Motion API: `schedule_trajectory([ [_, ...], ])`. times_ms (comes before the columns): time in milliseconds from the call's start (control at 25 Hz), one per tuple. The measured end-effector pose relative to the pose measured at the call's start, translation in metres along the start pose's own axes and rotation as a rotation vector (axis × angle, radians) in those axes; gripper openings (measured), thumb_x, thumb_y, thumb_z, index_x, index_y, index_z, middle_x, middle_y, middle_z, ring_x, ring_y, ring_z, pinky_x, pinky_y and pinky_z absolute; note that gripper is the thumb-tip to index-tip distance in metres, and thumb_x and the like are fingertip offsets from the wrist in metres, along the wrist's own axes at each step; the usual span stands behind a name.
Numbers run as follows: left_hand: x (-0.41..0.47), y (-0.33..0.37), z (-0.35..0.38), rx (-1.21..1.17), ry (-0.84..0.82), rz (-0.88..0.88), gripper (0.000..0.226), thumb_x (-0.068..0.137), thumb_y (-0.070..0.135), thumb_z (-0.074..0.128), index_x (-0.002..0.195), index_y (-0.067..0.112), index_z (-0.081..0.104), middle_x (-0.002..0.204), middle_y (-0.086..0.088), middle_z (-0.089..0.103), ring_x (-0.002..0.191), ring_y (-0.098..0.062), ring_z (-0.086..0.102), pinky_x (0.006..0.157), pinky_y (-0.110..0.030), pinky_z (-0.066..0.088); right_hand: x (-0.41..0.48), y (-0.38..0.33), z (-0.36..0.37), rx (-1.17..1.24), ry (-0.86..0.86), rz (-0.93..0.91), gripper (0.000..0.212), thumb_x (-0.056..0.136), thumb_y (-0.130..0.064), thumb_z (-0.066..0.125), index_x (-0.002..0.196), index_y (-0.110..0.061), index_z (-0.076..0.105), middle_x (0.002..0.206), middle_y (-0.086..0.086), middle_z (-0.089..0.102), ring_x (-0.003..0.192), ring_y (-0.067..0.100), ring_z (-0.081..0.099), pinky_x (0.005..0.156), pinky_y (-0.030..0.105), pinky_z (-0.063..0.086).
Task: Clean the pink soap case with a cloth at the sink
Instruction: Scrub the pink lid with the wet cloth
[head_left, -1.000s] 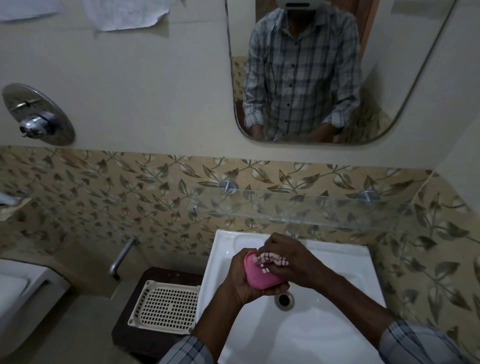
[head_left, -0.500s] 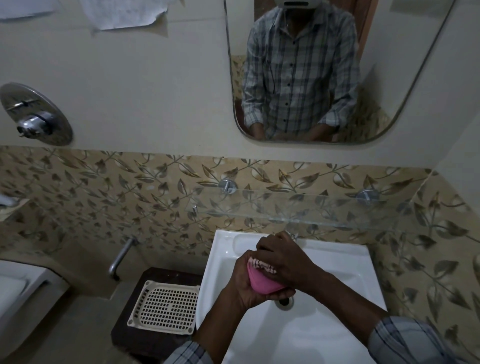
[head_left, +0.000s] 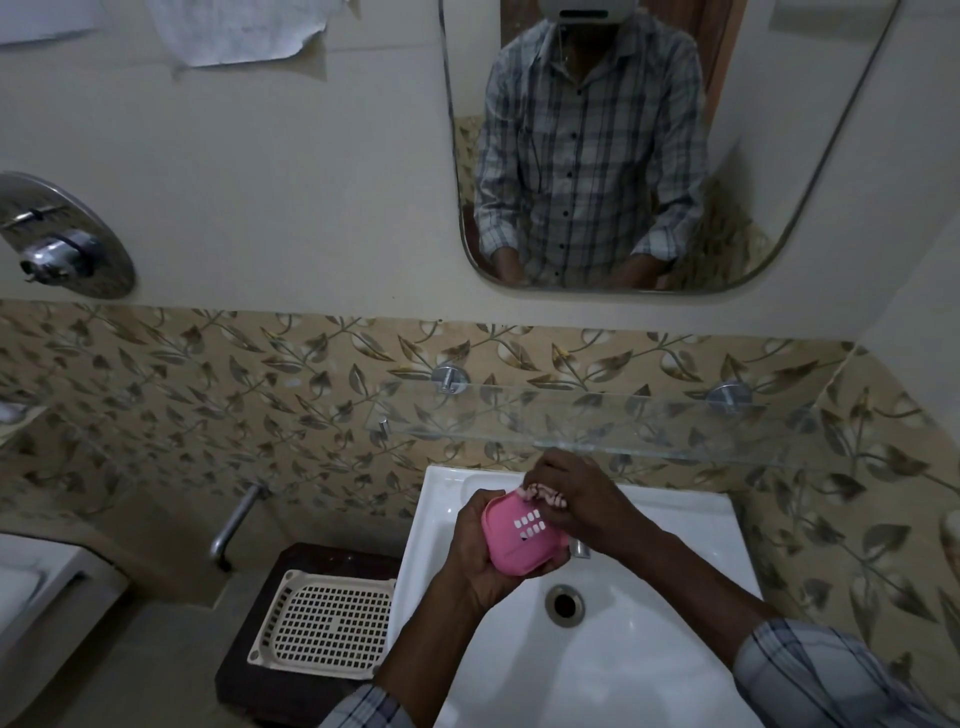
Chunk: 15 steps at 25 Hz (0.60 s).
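The left hand (head_left: 475, 553) is gripping the pink case (head_left: 522, 535) over the sink (head_left: 649, 670). The right hand (head_left: 576, 499) is pinching a cloth (head_left: 543, 494) against its top edge.

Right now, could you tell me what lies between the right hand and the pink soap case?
In the head view, a bunched cloth, held by the right hand, lies against the top edge of the soap case.

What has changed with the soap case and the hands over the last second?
The right hand slid the cloth from the middle of the pink soap case up to its far edge, so the slotted face now shows. The left hand kept its hold on the case throughout, over the white sink. The beige tray beside the sink did not move.
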<state>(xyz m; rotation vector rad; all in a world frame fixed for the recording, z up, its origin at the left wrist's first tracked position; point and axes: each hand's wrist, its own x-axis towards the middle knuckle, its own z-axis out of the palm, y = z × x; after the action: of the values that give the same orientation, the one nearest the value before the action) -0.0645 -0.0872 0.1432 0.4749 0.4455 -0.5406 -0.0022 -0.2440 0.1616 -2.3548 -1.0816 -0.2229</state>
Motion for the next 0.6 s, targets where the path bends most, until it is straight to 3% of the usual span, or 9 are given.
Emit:
schedule_trajectory([
  [120, 0.000, 0.002, -0.004, 0.016, 0.015, 0.053, 0.042, 0.078, 0.028, 0.055, 0.105, 0.000, 0.073, 0.104, -0.026, 0.069, 0.092, -0.042, 0.061, 0.083, -0.054, 0.054, -0.008, 0.006, 0.005, 0.061, -0.034, 0.067, 0.021, 0.082, -0.017, 0.073, 0.100, -0.006, 0.072, 0.096, 0.010, 0.065, 0.086, 0.025, 0.064, 0.077, 0.039, 0.054],
  [240, 0.001, 0.004, -0.006, 0.031, 0.009, 0.062, 0.043, 0.078, 0.027, 0.055, 0.111, 0.001, 0.067, 0.104, -0.026, 0.068, 0.093, -0.040, 0.060, 0.085, -0.051, 0.052, -0.011, 0.004, 0.009, 0.137, 0.062, 0.083, 0.019, 0.083, -0.016, 0.073, 0.099, -0.007, 0.073, 0.093, 0.009, 0.066, 0.083, 0.021, 0.064, 0.073, 0.034, 0.053],
  [320, 0.001, 0.003, -0.006, 0.065, -0.006, 0.062, 0.042, 0.073, 0.024, 0.061, 0.107, 0.002, 0.069, 0.105, -0.027, 0.066, 0.092, -0.041, 0.060, 0.084, -0.050, 0.053, -0.012, 0.005, 0.008, 0.134, 0.113, 0.145, 0.016, 0.080, -0.009, 0.077, 0.096, -0.007, 0.073, 0.090, 0.008, 0.066, 0.080, 0.022, 0.064, 0.071, 0.037, 0.055],
  [440, 0.004, 0.003, -0.005, 0.077, -0.030, 0.063, 0.040, 0.071, 0.026, 0.060, 0.098, -0.001, 0.073, 0.102, -0.027, 0.068, 0.092, -0.041, 0.059, 0.082, -0.049, 0.054, -0.012, -0.001, 0.014, 0.119, 0.086, 0.119, 0.015, 0.082, -0.013, 0.076, 0.097, -0.010, 0.072, 0.092, 0.005, 0.067, 0.083, 0.020, 0.064, 0.073, 0.032, 0.053],
  [600, 0.014, -0.001, -0.006, 0.071, 0.011, 0.150, 0.045, 0.080, 0.029, 0.054, 0.112, 0.001, 0.070, 0.108, -0.027, 0.065, 0.095, -0.040, 0.059, 0.085, -0.050, 0.052, -0.007, 0.002, 0.010, 0.094, 0.124, 0.466, 0.014, 0.082, -0.018, 0.072, 0.091, -0.008, 0.072, 0.090, 0.010, 0.068, 0.087, 0.027, 0.064, 0.076, 0.037, 0.051],
])
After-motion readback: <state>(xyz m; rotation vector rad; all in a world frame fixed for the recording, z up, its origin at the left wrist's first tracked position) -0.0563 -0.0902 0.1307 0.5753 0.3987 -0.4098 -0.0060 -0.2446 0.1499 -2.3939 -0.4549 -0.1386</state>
